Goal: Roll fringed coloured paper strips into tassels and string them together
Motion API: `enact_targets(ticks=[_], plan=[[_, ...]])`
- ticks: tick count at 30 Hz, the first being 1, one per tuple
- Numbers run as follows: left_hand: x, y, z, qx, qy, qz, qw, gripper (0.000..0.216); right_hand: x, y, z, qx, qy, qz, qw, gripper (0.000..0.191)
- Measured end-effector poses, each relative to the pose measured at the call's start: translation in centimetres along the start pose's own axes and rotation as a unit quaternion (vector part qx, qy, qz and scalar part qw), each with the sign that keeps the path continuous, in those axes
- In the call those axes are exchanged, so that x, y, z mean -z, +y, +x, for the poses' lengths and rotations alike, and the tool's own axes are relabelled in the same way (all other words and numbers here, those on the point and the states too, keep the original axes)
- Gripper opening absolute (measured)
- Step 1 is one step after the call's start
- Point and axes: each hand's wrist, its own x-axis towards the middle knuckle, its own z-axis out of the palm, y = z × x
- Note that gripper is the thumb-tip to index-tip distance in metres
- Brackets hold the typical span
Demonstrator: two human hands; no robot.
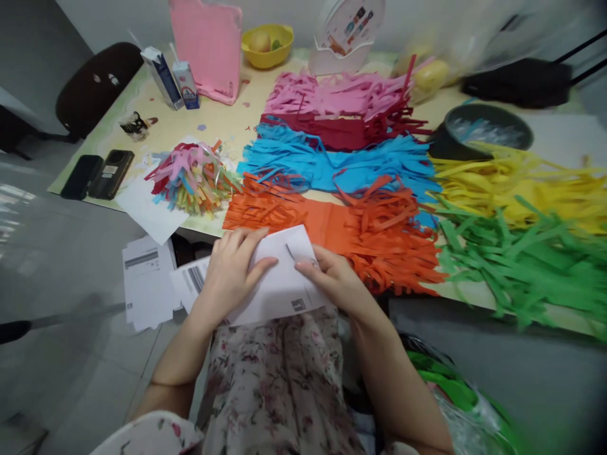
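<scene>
A white cardboard box [275, 287], flat-looking and printed with a small dark mark and a barcode, lies between my hands above my lap. My left hand [234, 268] grips its left side, fingers over the top edge and thumb across the face. On the right side, my right hand [334, 278] has its thumb on the face and its fingers behind, hidden. Just beyond the box lies a stack of orange fringed paper [327, 221]. More flat white boxes [149, 281] sit low to the left, below the table edge.
Fringed paper in blue [327, 164], pink [341, 95], yellow [521, 183] and green [531, 253] covers much of the table. A mixed-colour fringe bundle [192, 177], two phones [111, 174], drink cartons [186, 85], a yellow basket [268, 47] and a dark bowl [441, 142] stand around it.
</scene>
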Motion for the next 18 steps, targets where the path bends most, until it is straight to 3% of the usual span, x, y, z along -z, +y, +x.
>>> enact_targets(ticks=[3,6,10,18], plan=[[0.5,-0.6,-0.2,0.032,-0.037,-0.1,0.994,0.048,-0.5,-0.4,0.6,0.033,-0.05,-0.117,0.991,0.029],[1.0,-1.5,-0.4,0.082,-0.074,-0.207,0.972,0.025,-1.3,-1.0,1.4,0.043,-0.125,-0.179,0.975,0.029],[2.0,-3.4,-1.0,0.156,-0.039,-0.328,0.931,0.027,-1.8,-2.1,3.1,0.053,-0.219,-0.183,0.957,0.038],[2.8,-6.7,-1.9,0.222,-0.035,-0.384,0.896,0.037,-3.8,-4.1,6.5,0.059,-0.252,-0.26,0.93,0.044]])
